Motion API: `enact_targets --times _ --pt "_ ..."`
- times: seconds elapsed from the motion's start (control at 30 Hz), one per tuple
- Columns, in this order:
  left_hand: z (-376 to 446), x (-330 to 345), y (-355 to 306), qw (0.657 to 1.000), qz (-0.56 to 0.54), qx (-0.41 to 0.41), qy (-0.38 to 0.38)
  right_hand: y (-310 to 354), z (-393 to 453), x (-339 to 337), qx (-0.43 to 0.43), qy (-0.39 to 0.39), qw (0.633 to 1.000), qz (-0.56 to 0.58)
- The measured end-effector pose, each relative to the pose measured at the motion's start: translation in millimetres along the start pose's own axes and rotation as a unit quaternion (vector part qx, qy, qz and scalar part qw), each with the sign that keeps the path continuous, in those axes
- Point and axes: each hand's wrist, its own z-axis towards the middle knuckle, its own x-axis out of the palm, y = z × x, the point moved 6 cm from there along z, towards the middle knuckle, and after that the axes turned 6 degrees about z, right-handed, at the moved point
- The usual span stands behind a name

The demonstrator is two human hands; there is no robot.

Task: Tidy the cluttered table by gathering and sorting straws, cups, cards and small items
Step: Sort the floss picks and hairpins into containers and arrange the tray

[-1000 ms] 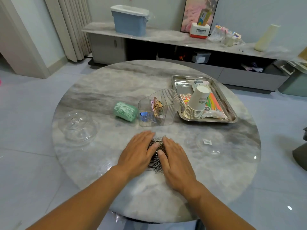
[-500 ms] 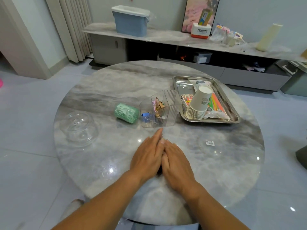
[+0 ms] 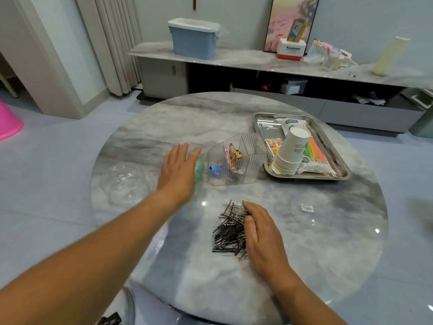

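Only the head view here. Half a second ago both hands were pressed together over the paper clips; now the left hand (image 3: 179, 171) has come away and reaches forward and left, fingers straight and relaxed, holding nothing. It hovers over the green roll (image 3: 199, 171), which peeks out just past its fingertips on the right side. I can't tell whether it touches it.

The right hand (image 3: 260, 233) stays put, flat with fingers straight, its inner edge resting against the pile of paper clips (image 3: 230, 227). It's not gripping them, just corralling. The pile sits uncovered just left of that hand, bunched up fairly tight on the table (image 3: 328, 266).

Beyond the pile stands the clear organizer (image 3: 236, 160), with the cup stack (image 3: 290, 151) in the metal tray (image 3: 342, 177) further right.

My guess: the gathering is done and the left hand is going for something to hold or move next, maybe that roll or the organizer.
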Motion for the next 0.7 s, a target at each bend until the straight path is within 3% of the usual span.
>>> enact_targets --times 0.1,0.2,0.27,0.33,0.43,0.63,0.7 --pt "26 9 8 0.986 0.119 0.072 0.091 0 0 -1 0.008 -0.002 1.000 0.022" --pt "30 13 10 0.984 0.130 0.095 0.072 -1 1 -4 0.015 -0.013 0.999 0.038" --pt "27 11 14 0.996 0.067 0.058 0.020 -2 2 -5 0.017 -0.020 0.999 0.043" --pt "19 7 21 0.993 -0.112 -0.032 -0.024 -4 3 -6 0.019 -0.027 0.998 0.048" --pt "-1 15 28 0.926 -0.345 -0.139 -0.064 -5 4 -7 0.016 -0.038 0.998 0.047" --pt "-36 38 20 0.889 -0.436 -0.132 -0.049 -2 3 -6 0.029 -0.026 0.999 0.034" --pt "-55 30 15 0.896 -0.398 -0.134 -0.145 -2 4 -4 0.031 -0.015 0.999 0.023"
